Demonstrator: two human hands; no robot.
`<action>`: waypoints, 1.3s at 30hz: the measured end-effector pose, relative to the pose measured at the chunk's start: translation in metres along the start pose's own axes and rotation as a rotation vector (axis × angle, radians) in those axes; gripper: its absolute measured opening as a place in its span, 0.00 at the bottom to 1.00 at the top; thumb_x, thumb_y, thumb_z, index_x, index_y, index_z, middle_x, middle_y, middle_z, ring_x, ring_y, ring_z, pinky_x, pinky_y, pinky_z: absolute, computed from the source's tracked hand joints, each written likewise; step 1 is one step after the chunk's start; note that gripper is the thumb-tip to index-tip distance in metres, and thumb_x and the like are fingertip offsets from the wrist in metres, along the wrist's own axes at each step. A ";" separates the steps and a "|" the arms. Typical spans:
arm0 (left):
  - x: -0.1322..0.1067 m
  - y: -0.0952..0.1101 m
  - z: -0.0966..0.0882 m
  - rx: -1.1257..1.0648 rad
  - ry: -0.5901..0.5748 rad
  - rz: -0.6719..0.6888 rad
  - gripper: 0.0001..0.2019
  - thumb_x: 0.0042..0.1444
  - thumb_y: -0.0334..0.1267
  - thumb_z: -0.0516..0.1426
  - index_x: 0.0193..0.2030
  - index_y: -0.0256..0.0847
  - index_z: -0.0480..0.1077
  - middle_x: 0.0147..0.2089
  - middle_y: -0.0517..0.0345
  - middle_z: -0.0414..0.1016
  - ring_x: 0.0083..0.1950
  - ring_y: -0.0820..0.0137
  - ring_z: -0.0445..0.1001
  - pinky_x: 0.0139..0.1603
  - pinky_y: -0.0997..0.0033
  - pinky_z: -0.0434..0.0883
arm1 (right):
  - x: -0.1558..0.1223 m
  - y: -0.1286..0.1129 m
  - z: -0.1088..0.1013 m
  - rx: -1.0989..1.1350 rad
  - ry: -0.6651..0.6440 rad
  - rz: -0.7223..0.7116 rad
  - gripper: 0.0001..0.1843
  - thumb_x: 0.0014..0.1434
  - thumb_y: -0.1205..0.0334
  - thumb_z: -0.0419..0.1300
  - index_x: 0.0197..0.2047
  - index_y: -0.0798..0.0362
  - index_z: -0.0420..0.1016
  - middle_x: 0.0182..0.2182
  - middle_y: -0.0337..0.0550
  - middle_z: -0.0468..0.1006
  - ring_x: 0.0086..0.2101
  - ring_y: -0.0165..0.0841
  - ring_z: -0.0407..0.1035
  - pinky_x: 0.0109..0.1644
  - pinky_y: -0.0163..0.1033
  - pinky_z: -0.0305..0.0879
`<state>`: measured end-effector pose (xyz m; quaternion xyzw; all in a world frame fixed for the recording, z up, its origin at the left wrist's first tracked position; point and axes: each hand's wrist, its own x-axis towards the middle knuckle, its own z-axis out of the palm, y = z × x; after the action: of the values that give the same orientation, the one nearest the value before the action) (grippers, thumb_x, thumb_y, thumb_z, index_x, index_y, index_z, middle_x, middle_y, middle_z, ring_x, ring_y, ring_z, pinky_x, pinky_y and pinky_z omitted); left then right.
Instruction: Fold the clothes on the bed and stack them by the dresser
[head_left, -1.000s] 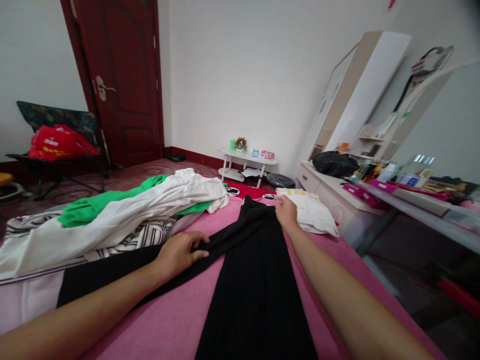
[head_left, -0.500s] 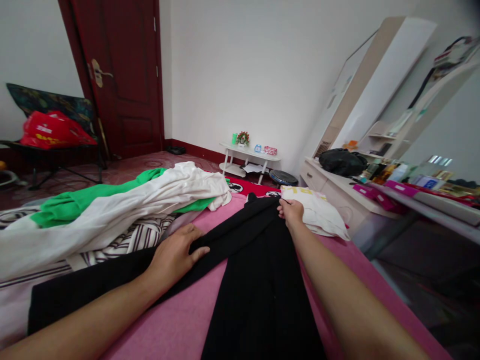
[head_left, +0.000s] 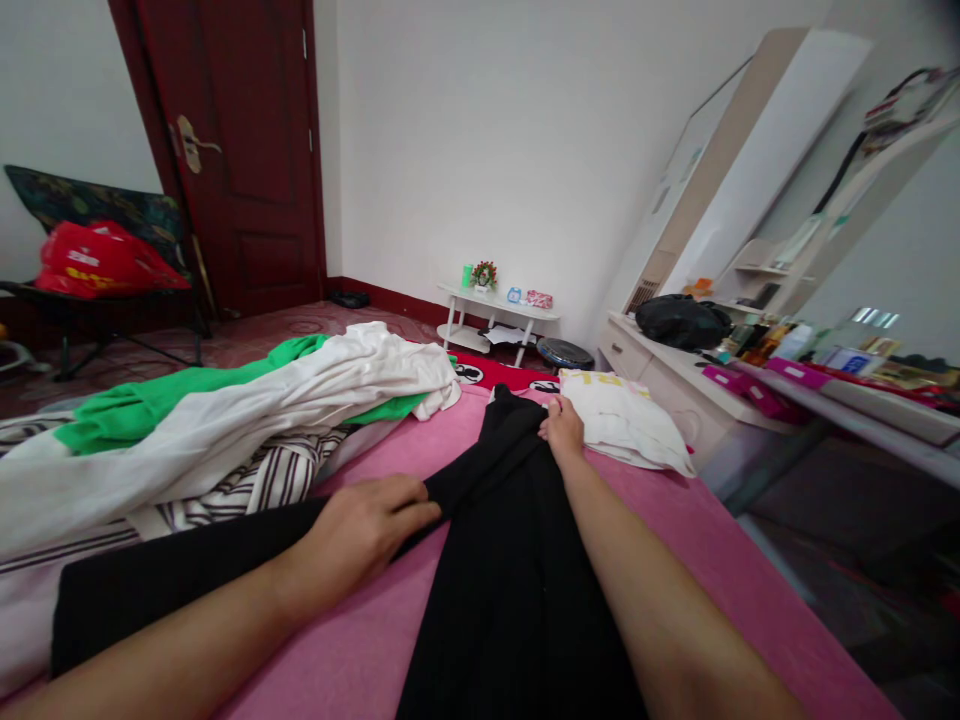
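Note:
Black trousers (head_left: 517, 560) lie on the pink bed cover (head_left: 337, 660), one leg spread to the left and the other running toward me. My left hand (head_left: 379, 525) is closed over the left-lying leg, thumb and fingers bunching the cloth near where the legs part. At the far end, by the waist, my right hand (head_left: 562, 430) pinches the right edge of the trousers. Its fingertips are partly hidden. Just beyond it, touching or nearly so, is a folded white garment (head_left: 637, 425) with yellow lettering.
A heap with a white garment (head_left: 300, 400), a green garment (head_left: 172, 395) and a striped garment (head_left: 277, 470) lies left. A dresser (head_left: 660, 370) with several bottles stands right. Beyond the bed are a small white table (head_left: 491, 302) and a chair (head_left: 90, 190) holding a red bag (head_left: 105, 262).
My left hand has moved right and its fingers have curled into the trouser leg. My right hand has shifted slightly left and nearer, drawing in the waist, where the cloth now bunches.

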<state>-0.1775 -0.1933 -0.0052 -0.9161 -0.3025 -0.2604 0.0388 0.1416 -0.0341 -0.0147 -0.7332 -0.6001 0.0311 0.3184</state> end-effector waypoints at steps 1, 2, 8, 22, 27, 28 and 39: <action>0.001 0.007 -0.002 0.019 -0.043 0.115 0.11 0.65 0.34 0.48 0.49 0.44 0.69 0.42 0.55 0.71 0.39 0.70 0.70 0.38 0.71 0.68 | 0.000 -0.002 -0.004 -0.011 0.039 0.023 0.24 0.63 0.58 0.39 0.54 0.53 0.69 0.34 0.47 0.79 0.35 0.37 0.73 0.39 0.39 0.67; 0.002 0.012 -0.003 0.033 -0.090 0.196 0.11 0.65 0.34 0.48 0.48 0.43 0.69 0.43 0.55 0.71 0.39 0.69 0.70 0.37 0.71 0.67 | 0.002 -0.004 -0.008 -0.020 0.084 0.053 0.24 0.63 0.57 0.40 0.50 0.53 0.72 0.36 0.50 0.78 0.38 0.39 0.73 0.41 0.41 0.66; 0.004 0.020 -0.002 0.035 -0.189 0.255 0.10 0.64 0.31 0.48 0.47 0.41 0.68 0.43 0.55 0.68 0.39 0.68 0.68 0.34 0.69 0.67 | 0.020 -0.006 -0.025 0.063 0.089 -0.213 0.26 0.56 0.68 0.48 0.58 0.50 0.67 0.54 0.47 0.70 0.48 0.37 0.67 0.52 0.41 0.62; 0.003 0.017 0.003 0.017 -0.191 0.199 0.10 0.63 0.30 0.49 0.47 0.43 0.67 0.43 0.56 0.67 0.38 0.69 0.68 0.34 0.70 0.65 | 0.025 0.021 -0.092 0.047 -0.533 -0.194 0.20 0.49 0.67 0.55 0.45 0.57 0.78 0.19 0.36 0.71 0.17 0.26 0.58 0.22 0.31 0.54; 0.002 0.017 0.005 0.017 -0.171 0.197 0.11 0.63 0.29 0.48 0.46 0.42 0.67 0.42 0.55 0.67 0.38 0.69 0.68 0.35 0.70 0.66 | -0.002 0.033 -0.090 -0.263 -0.535 -0.421 0.40 0.42 0.76 0.55 0.60 0.46 0.66 0.26 0.36 0.76 0.28 0.31 0.68 0.33 0.32 0.59; 0.002 0.017 0.005 0.014 -0.165 0.198 0.10 0.63 0.29 0.48 0.46 0.42 0.67 0.42 0.55 0.67 0.38 0.69 0.68 0.35 0.70 0.66 | -0.006 0.033 -0.088 -0.310 -0.532 -0.461 0.40 0.43 0.76 0.55 0.61 0.45 0.65 0.29 0.37 0.77 0.31 0.32 0.69 0.35 0.32 0.59; 0.002 0.017 0.005 0.019 -0.180 0.188 0.10 0.61 0.28 0.50 0.46 0.42 0.67 0.42 0.55 0.67 0.38 0.69 0.68 0.34 0.70 0.66 | 0.004 -0.009 -0.089 -0.373 -0.292 -0.575 0.14 0.59 0.65 0.50 0.34 0.52 0.78 0.37 0.45 0.78 0.40 0.36 0.71 0.43 0.36 0.61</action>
<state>-0.1635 -0.2050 -0.0071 -0.9595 -0.2202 -0.1697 0.0446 0.1730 -0.0677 0.0619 -0.5680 -0.8159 -0.0651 0.0862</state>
